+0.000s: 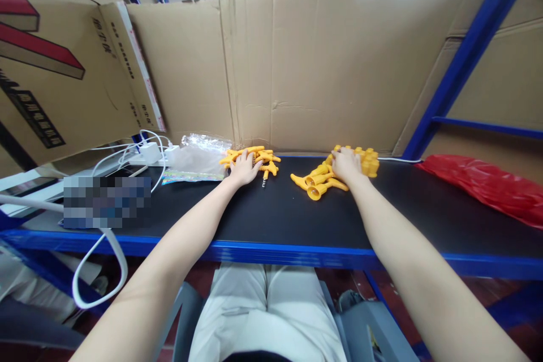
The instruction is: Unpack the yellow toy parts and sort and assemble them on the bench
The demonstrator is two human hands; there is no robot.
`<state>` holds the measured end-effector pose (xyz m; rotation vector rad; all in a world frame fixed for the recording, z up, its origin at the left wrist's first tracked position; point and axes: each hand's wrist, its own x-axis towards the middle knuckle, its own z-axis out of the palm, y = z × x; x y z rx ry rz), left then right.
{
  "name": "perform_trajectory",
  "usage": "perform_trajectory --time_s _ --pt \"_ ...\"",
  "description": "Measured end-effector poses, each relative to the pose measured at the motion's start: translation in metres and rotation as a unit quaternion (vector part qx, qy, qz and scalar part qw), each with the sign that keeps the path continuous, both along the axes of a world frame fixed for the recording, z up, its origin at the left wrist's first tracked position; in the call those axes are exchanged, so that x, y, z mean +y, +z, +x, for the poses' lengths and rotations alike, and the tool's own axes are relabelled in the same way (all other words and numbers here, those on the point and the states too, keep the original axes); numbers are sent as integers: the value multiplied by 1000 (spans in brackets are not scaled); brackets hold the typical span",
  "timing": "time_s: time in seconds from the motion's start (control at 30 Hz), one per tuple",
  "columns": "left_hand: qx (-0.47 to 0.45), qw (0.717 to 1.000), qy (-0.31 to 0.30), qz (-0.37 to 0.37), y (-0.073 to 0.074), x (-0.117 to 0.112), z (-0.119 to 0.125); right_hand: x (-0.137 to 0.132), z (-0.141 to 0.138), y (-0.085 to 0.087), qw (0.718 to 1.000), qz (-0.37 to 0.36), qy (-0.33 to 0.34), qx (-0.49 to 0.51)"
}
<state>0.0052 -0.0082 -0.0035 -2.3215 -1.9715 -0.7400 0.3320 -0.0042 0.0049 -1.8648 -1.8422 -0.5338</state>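
Orange plastic in two heaps at the far edge of the black counter [275, 212]. Both arms stretched straight out, forearms bare. Left hand [245, 168] palm down on the left heap [265, 159], fingers [244, 156] spread wide and flat, closed on nothing. Right hand [347, 165] palm down on the right heap [316, 186], fingers bent over the pieces; gripping one or not, cannot tell. Heaps near each other, not touching. Left of them a clear bag [199, 158] and a white charger [149, 153]; far right, a red bag [487, 184]. Behind, cardboard [318, 68].
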Motion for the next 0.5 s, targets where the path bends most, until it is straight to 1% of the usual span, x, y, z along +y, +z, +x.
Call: perform_trajectory --time_s 0.1,0.17,0.37,0.43,0.5 --pt "-1 1000 -4 4 1 -1 1 -3 -4 2 1000 3 31 1" --pt "-1 1000 -6 6 2 -2 2 -4 -7 3 999 -17 45 -4" --pt "-5 1000 -1 18 3 -3 3 -8 -11 7 995 -97 -7 18" --pt "-8 1000 -5 21 3 -3 3 -11 -12 9 996 -91 -11 17" --pt "-9 1000 -11 28 5 -5 4 -14 -13 14 998 -60 -15 10"
